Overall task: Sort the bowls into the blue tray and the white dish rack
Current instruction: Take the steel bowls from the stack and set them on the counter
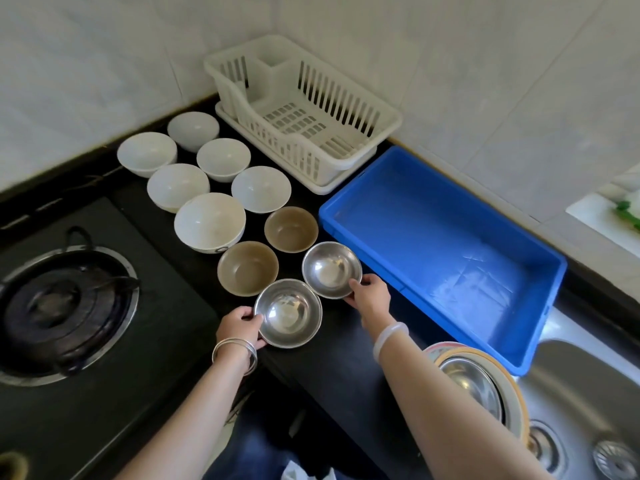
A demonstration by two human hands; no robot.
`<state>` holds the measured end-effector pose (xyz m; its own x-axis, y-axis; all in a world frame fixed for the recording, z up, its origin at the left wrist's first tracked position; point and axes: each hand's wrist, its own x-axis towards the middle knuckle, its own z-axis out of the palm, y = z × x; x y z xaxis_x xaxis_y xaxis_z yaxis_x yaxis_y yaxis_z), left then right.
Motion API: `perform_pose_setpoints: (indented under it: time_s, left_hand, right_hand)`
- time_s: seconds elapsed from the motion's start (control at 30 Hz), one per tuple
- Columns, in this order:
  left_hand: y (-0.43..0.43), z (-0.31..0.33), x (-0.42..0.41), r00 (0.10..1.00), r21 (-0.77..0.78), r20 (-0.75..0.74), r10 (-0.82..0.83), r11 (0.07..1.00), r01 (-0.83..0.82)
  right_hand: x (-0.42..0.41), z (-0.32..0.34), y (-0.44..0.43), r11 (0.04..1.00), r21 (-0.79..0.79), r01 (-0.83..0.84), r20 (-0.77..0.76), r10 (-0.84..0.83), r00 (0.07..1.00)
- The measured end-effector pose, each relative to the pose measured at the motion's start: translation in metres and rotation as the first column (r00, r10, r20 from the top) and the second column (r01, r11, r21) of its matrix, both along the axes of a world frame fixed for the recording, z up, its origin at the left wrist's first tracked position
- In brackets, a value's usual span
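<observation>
Two steel bowls sit at the near end of the black counter. My left hand [239, 327] grips the rim of the nearer steel bowl [288, 313]. My right hand [369, 294] grips the rim of the farther steel bowl [331, 270]. Behind them stand two brown bowls [247, 268] [291, 229] and several white bowls [209, 221]. The blue tray [446, 251] lies to the right with nothing in it. The white dish rack [304, 109] stands in the far corner, also holding nothing.
A gas burner [65, 306] on the black hob takes up the left. A steel sink [585, 410] at the lower right holds a stack of basins [481, 379]. Tiled walls close off the back and right.
</observation>
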<state>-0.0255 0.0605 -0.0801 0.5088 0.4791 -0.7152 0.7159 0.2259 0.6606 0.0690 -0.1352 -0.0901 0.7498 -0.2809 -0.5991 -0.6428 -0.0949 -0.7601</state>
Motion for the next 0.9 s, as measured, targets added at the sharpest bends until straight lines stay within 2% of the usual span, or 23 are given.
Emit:
perform_pose_setpoints:
  time_s: [0.27,0.43,0.63,0.8,0.9]
  left_hand:
    - [-0.003,0.004,-0.002,0.998,0.143,0.067,-0.010,0.990,0.000]
    - [-0.002,0.015,-0.005,0.988,0.292,0.058,-0.140,0.949,0.117]
    - [-0.016,0.040,-0.005,0.944,0.527,0.056,-0.326,0.813,0.250]
    - [-0.062,0.054,0.005,0.877,0.504,0.146,-0.458,0.797,0.332]
    - [-0.105,0.055,0.005,0.767,0.484,0.152,-0.623,0.724,0.492]
  right_hand:
    - [-0.004,0.001,-0.001,0.997,0.033,-0.062,-0.023,0.063,0.998]
    - [-0.009,0.010,-0.008,0.989,0.025,-0.146,-0.050,0.147,0.988]
    - [-0.027,0.039,-0.033,0.938,-0.223,-0.265,0.080,0.289,0.954]
    - [-0.065,0.065,-0.086,0.884,-0.420,-0.205,0.152,0.291,0.945]
    - [-0.100,0.071,-0.129,0.813,-0.570,-0.118,0.127,0.230,0.965]
